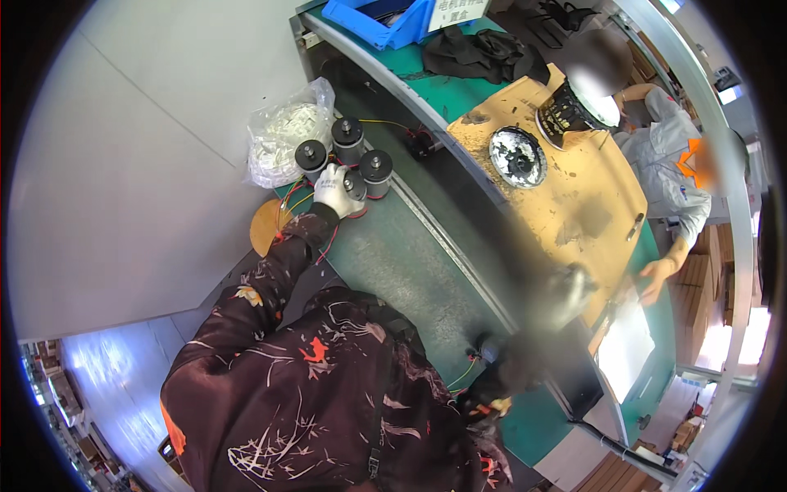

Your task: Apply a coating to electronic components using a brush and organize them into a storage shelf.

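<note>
Several small electric motors, grey cylinders with black tops and short shafts, stand together at the far left end of the green bench (410, 271). My left hand (331, 192), in a white glove, is closed round the side of the nearest motor (355, 185). Another motor (376, 167) stands to its right, and red and yellow wires trail by my wrist. My right hand (569, 295), gloved too, is over the near part of the brown cardboard (590, 221) on the right-hand bench. A smear across the picture hides its fingers and anything in them.
A clear plastic bag (291, 135) of pale pieces lies by the motors. On the cardboard are a black bucket (566, 115) and a lid (517, 157) smeared with white paste. A blue bin (381, 25) and black cloth (484, 53) lie beyond. A co-worker's hand (657, 279) is at right.
</note>
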`<action>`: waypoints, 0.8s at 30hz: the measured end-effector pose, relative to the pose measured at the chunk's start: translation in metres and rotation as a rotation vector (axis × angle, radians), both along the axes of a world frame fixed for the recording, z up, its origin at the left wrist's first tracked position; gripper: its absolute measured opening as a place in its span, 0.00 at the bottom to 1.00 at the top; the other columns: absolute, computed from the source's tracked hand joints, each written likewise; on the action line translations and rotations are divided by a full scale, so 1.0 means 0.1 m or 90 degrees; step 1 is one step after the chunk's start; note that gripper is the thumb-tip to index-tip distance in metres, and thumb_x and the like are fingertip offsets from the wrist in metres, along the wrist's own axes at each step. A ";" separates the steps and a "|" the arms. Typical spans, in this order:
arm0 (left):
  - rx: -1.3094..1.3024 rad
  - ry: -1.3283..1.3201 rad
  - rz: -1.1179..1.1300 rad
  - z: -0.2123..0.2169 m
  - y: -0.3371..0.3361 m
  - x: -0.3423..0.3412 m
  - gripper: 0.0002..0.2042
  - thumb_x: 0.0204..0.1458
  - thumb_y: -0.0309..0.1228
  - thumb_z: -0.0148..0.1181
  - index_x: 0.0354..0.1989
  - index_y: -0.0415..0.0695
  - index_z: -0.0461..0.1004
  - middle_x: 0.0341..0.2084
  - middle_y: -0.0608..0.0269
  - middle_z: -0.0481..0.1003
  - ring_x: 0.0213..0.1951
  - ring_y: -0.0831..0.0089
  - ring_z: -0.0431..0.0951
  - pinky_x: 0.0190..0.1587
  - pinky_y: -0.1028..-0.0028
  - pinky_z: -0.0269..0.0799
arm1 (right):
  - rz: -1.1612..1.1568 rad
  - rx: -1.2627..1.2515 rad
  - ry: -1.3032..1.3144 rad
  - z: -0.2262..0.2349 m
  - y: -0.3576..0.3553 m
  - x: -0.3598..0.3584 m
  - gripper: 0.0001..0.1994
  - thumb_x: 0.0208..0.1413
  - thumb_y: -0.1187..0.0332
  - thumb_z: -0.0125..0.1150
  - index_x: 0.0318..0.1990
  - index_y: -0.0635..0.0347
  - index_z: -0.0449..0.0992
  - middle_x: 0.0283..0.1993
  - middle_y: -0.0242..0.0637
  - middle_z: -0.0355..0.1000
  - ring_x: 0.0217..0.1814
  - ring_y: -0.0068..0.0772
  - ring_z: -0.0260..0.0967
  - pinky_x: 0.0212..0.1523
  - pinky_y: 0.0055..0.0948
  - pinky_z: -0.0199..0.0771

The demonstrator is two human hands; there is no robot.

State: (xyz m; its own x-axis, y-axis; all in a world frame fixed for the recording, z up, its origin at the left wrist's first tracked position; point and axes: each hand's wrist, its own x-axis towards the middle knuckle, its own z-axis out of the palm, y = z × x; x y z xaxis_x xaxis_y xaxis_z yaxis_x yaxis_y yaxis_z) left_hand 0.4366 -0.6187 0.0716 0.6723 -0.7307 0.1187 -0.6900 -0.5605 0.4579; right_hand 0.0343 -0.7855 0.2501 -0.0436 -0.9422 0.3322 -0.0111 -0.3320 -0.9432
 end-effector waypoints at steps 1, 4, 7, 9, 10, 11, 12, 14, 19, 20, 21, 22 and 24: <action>-0.023 -0.051 0.034 -0.05 0.19 0.07 0.40 0.25 0.43 0.75 0.53 0.41 0.70 0.47 0.50 0.69 0.51 0.53 0.71 0.53 0.60 0.70 | 0.008 0.136 -0.237 -0.10 -0.28 0.16 0.08 0.58 0.65 0.58 0.36 0.60 0.73 0.25 0.30 0.70 0.19 0.17 0.62 0.18 0.19 0.57; -0.169 -0.016 0.092 0.10 0.12 -0.24 0.34 0.27 0.36 0.76 0.48 0.42 0.71 0.44 0.51 0.73 0.47 0.50 0.73 0.52 0.60 0.71 | 0.044 0.118 -0.238 -0.08 -0.81 0.12 0.07 0.57 0.64 0.60 0.37 0.56 0.77 0.24 0.26 0.70 0.20 0.16 0.62 0.21 0.19 0.60; -0.380 0.197 0.168 -0.99 0.41 -0.47 0.33 0.37 0.32 0.71 0.55 0.38 0.67 0.49 0.43 0.70 0.50 0.49 0.72 0.54 0.61 0.70 | 0.040 0.072 -0.177 -0.04 -0.82 0.24 0.07 0.58 0.66 0.60 0.40 0.57 0.76 0.20 0.26 0.67 0.17 0.17 0.60 0.17 0.19 0.56; 0.050 0.255 0.093 -1.30 0.46 -0.91 0.39 0.38 0.39 0.70 0.60 0.36 0.62 0.55 0.38 0.65 0.57 0.48 0.67 0.59 0.61 0.66 | 0.061 0.123 -0.265 -0.17 -0.89 0.17 0.09 0.59 0.66 0.57 0.42 0.61 0.73 0.18 0.29 0.65 0.15 0.19 0.59 0.15 0.18 0.54; 0.196 0.341 -0.043 -1.20 0.33 -1.05 0.42 0.38 0.41 0.69 0.63 0.35 0.59 0.60 0.37 0.62 0.61 0.49 0.64 0.63 0.63 0.64 | 0.089 0.157 -0.349 -0.14 -0.90 0.16 0.09 0.60 0.66 0.57 0.42 0.62 0.73 0.18 0.30 0.65 0.14 0.20 0.59 0.15 0.18 0.55; 0.196 0.285 -0.072 -1.26 0.11 -1.14 0.43 0.37 0.41 0.69 0.63 0.35 0.58 0.61 0.37 0.60 0.62 0.49 0.63 0.63 0.62 0.63 | 0.078 0.147 -0.350 -0.13 -0.91 0.10 0.09 0.60 0.66 0.57 0.42 0.62 0.73 0.18 0.30 0.65 0.14 0.20 0.59 0.15 0.18 0.55; 0.196 0.228 -0.105 -1.32 -0.16 -1.22 0.44 0.37 0.40 0.70 0.64 0.36 0.57 0.63 0.37 0.59 0.63 0.49 0.63 0.63 0.61 0.63 | 0.122 0.137 -0.359 -0.16 -0.92 0.02 0.09 0.60 0.66 0.56 0.42 0.63 0.73 0.18 0.31 0.65 0.14 0.21 0.59 0.15 0.18 0.55; 0.146 0.134 -0.142 -1.12 -0.83 -1.21 0.45 0.37 0.38 0.69 0.64 0.35 0.55 0.65 0.38 0.55 0.62 0.48 0.62 0.63 0.59 0.63 | 0.157 0.125 -0.367 -0.18 -0.91 -0.06 0.10 0.60 0.66 0.56 0.42 0.64 0.73 0.18 0.32 0.65 0.14 0.21 0.60 0.15 0.19 0.56; -0.091 -0.155 -0.072 -1.24 -2.15 -0.45 0.42 0.35 0.30 0.64 0.64 0.32 0.54 0.62 0.36 0.58 0.63 0.43 0.58 0.66 0.55 0.55 | 0.121 0.152 -0.404 -0.14 -0.94 0.00 0.11 0.61 0.64 0.53 0.41 0.63 0.73 0.20 0.32 0.66 0.16 0.21 0.60 0.17 0.20 0.57; -0.093 -0.127 -0.059 -1.49 -2.23 -0.09 0.38 0.40 0.33 0.63 0.62 0.33 0.58 0.60 0.39 0.61 0.62 0.45 0.60 0.65 0.53 0.55 | 0.142 0.163 -0.422 -0.11 -0.95 0.12 0.11 0.61 0.63 0.53 0.40 0.63 0.74 0.21 0.32 0.67 0.16 0.22 0.60 0.17 0.20 0.57; 0.000 0.008 -0.009 -1.45 -2.33 -0.13 0.35 0.42 0.35 0.62 0.62 0.35 0.60 0.59 0.42 0.62 0.62 0.48 0.61 0.64 0.54 0.58 | 0.148 0.142 -0.415 -0.13 -0.96 0.07 0.11 0.61 0.62 0.53 0.38 0.61 0.74 0.23 0.33 0.68 0.16 0.22 0.59 0.17 0.20 0.56; 0.093 0.139 0.048 -1.37 -2.39 -0.17 0.33 0.44 0.37 0.60 0.61 0.37 0.63 0.59 0.45 0.64 0.61 0.51 0.62 0.62 0.55 0.60 | 0.090 0.179 -0.440 -0.15 -0.96 0.05 0.11 0.61 0.62 0.53 0.38 0.60 0.74 0.24 0.33 0.69 0.15 0.23 0.57 0.17 0.21 0.56; 0.189 -0.147 -0.123 -1.42 -2.37 -0.11 0.30 0.47 0.40 0.59 0.60 0.44 0.66 0.59 0.53 0.66 0.59 0.56 0.67 0.59 0.60 0.65 | 0.026 0.220 -0.450 -0.14 -0.97 0.04 0.11 0.61 0.62 0.54 0.38 0.59 0.74 0.25 0.34 0.71 0.16 0.23 0.57 0.18 0.22 0.57</action>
